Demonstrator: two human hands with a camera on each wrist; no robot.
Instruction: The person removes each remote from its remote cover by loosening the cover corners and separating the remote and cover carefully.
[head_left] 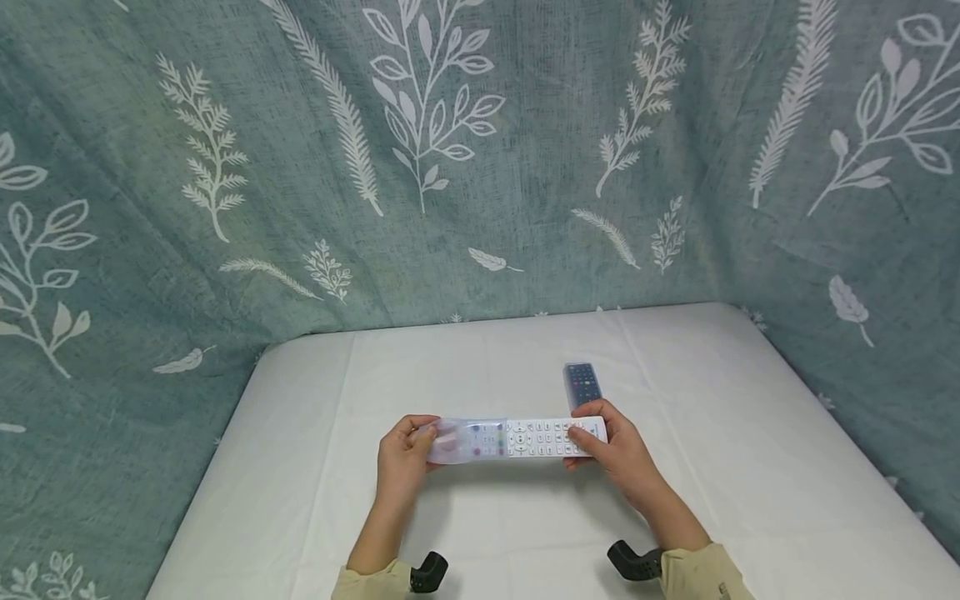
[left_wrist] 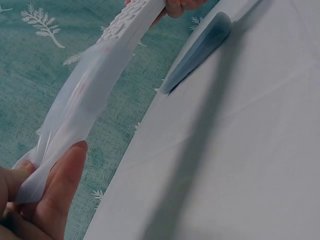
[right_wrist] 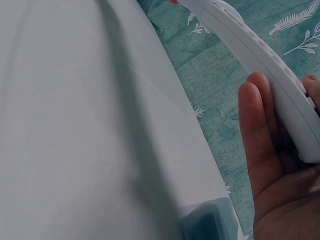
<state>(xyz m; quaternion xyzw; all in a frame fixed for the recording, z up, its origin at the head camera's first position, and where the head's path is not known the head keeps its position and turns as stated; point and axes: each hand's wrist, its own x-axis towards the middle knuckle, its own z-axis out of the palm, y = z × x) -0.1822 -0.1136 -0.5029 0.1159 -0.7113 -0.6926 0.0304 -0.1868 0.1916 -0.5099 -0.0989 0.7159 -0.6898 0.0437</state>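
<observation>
A white remote control (head_left: 551, 437) is held level above the white table, its left half inside a translucent plastic sleeve (head_left: 467, 442). My left hand (head_left: 403, 454) pinches the sleeve's loose end between thumb and fingers; in the left wrist view that end (left_wrist: 37, 177) is bunched and twisted. My right hand (head_left: 618, 450) grips the bare right end of the remote, thumb over the buttons and fingers underneath. In the right wrist view the remote's smooth side (right_wrist: 270, 75) lies along the fingers (right_wrist: 257, 130).
A second, dark blue-grey remote (head_left: 582, 383) in a clear cover lies on the white-covered table (head_left: 420, 367), just beyond my right hand. A green leaf-patterned cloth (head_left: 525, 167) hangs behind and beside the table. Black curved pieces (head_left: 429, 572) stick out at both sleeve cuffs.
</observation>
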